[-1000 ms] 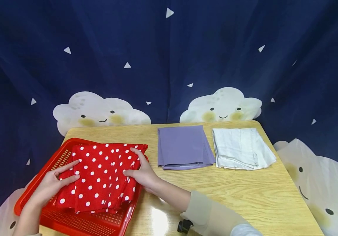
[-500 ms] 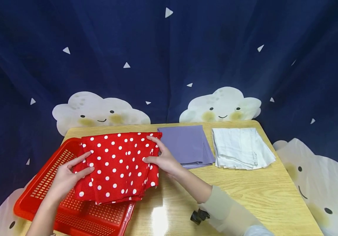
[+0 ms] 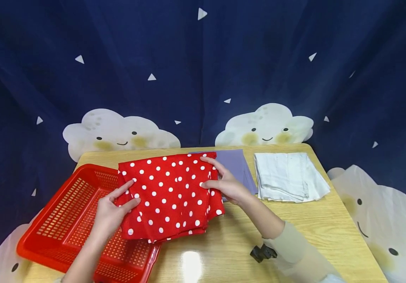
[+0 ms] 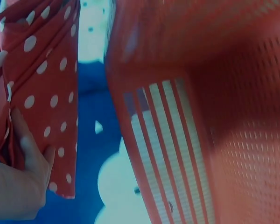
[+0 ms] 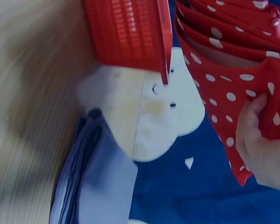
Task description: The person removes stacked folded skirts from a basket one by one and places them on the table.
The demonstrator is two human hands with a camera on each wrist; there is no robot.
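Observation:
A folded red cloth with white polka dots [image 3: 167, 196] hangs in the air between both hands, in several layers. My left hand [image 3: 112, 208] grips its left edge, thumb and forefinger on the top face. On the right side, my right hand [image 3: 227, 186] pinches the opposite edge the same way. The other fingers are hidden beneath the cloth in the head view. Below the cloth's left part lies the red plastic basket [image 3: 52, 210]; the cloth's right part covers some of a folded purple cloth [image 3: 236, 167]. The right wrist view shows the layers of the dotted cloth [image 5: 228, 98] drooping.
A folded white cloth [image 3: 282, 177] lies at the back right of the wooden table [image 3: 295, 232]. The basket's perforated wall [image 4: 168, 149] fills much of the left wrist view. Behind the table hangs a dark blue curtain [image 3: 203, 70] with smiling clouds.
Both hands have lifted the dotted cloth out of the basket and carried it to the right, partly over the purple cloth. The basket's inside now shows more.

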